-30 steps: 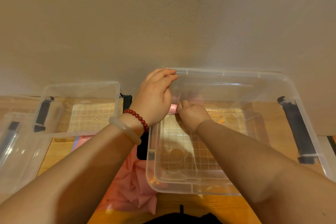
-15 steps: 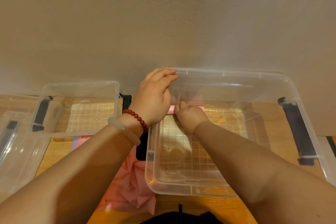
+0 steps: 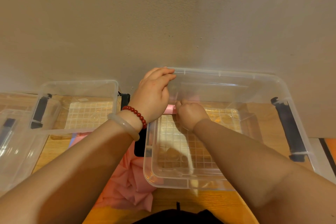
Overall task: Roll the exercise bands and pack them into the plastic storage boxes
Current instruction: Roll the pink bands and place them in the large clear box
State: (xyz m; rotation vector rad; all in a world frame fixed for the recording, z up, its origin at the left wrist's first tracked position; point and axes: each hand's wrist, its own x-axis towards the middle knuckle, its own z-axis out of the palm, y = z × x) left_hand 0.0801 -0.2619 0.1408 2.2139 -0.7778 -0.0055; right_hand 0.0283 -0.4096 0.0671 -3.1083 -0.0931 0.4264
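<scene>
A clear plastic storage box point(image 3: 183, 182) with black side latches sits in front of me on the wooden table. My left hand point(image 3: 153, 96) grips its far left corner rim, fingers curled over the edge. My right hand point(image 3: 190, 114) is inside the box at the far left corner, its fingers curled round a pink rolled exercise band point(image 3: 171, 109) held against the box floor. Most of the roll is hidden behind my hands. Loose pink bands point(image 3: 131, 182) lie crumpled on the table between the boxes, near the front edge.
A second clear box point(image 3: 80, 85) stands at the left by the wall, with another clear box or lid point(image 3: 12, 151) overlapping it at the far left. A black object point(image 3: 140, 147) lies between the boxes. The beige wall rises right behind them.
My right hand has shifted slightly left and deeper into the box's far corner with the pink roll. The left hand stays on the rim.
</scene>
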